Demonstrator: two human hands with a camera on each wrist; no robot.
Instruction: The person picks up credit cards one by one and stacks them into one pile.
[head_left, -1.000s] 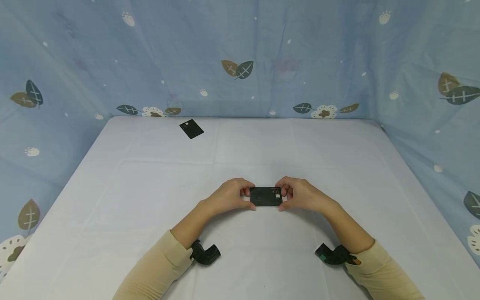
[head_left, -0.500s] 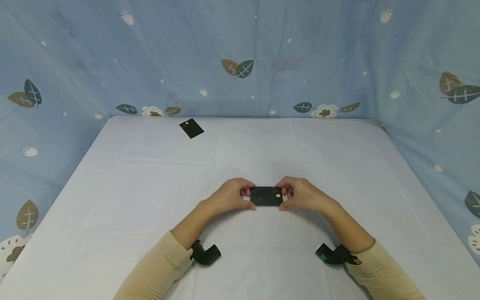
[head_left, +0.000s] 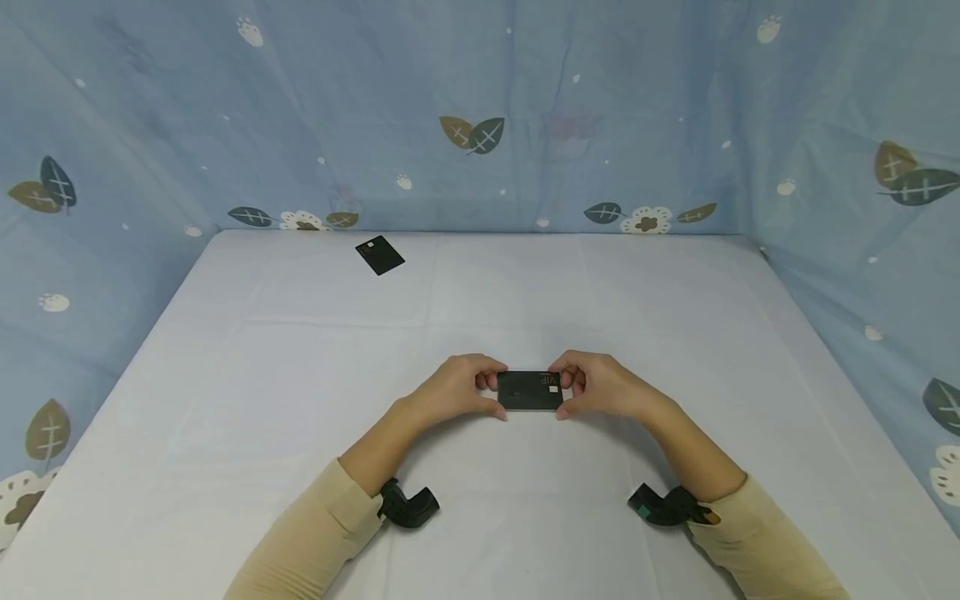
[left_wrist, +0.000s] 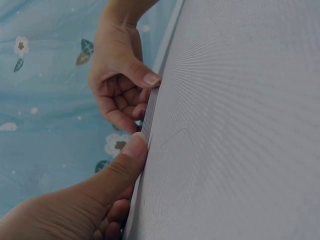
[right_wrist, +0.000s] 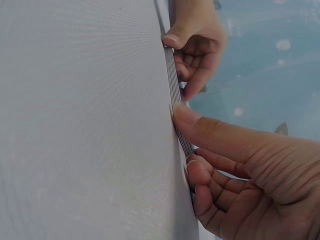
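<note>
A neat stack of black cards lies flat on the white table, its top card marked VIP with a small pale chip square. Seen edge-on in the right wrist view, the stack shows several thin layers. My left hand grips its left end, thumb on the near edge and fingers at the far edge. At the right end my right hand pinches it the same way. Both thumbs also show against the stack in the left wrist view. A single black card lies askew near the table's back edge.
The white tabletop extends around both hands. Blue cloth with leaf and paw prints hangs behind it and at both sides. A black wrist camera sits on the left forearm, another black camera on the right.
Both hands keep their hold on the stack of cards. The whole head view has shifted very slightly; nothing else visibly differs.
</note>
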